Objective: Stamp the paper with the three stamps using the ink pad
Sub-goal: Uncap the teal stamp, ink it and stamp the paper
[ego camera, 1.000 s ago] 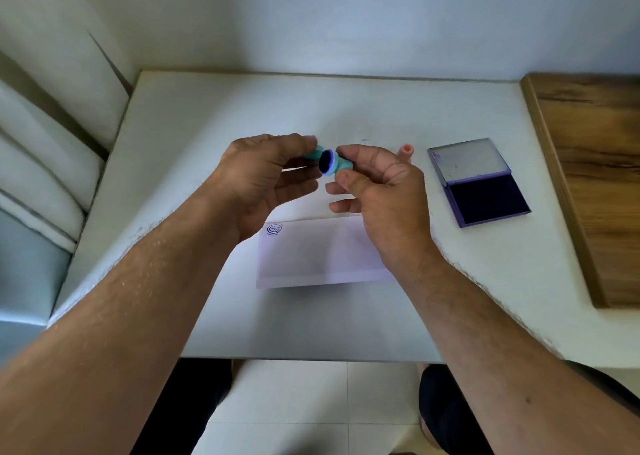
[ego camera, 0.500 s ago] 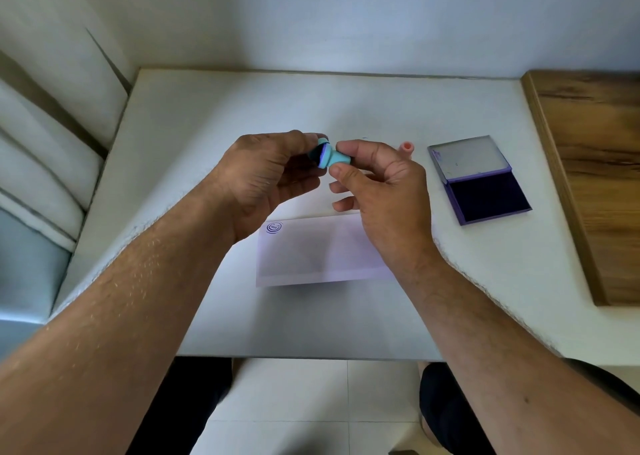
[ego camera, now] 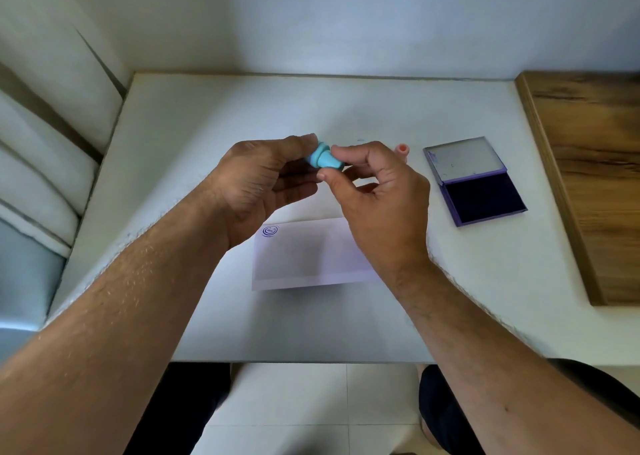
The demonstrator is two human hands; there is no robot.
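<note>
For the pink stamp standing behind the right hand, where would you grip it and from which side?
Probably by its upper end, pinched from above between thumb and finger. The pink stamp seems to stand upright on the table, only its top showing past the right hand. That hand and the left hand hold the teal stamp, so one must free up first.
</note>
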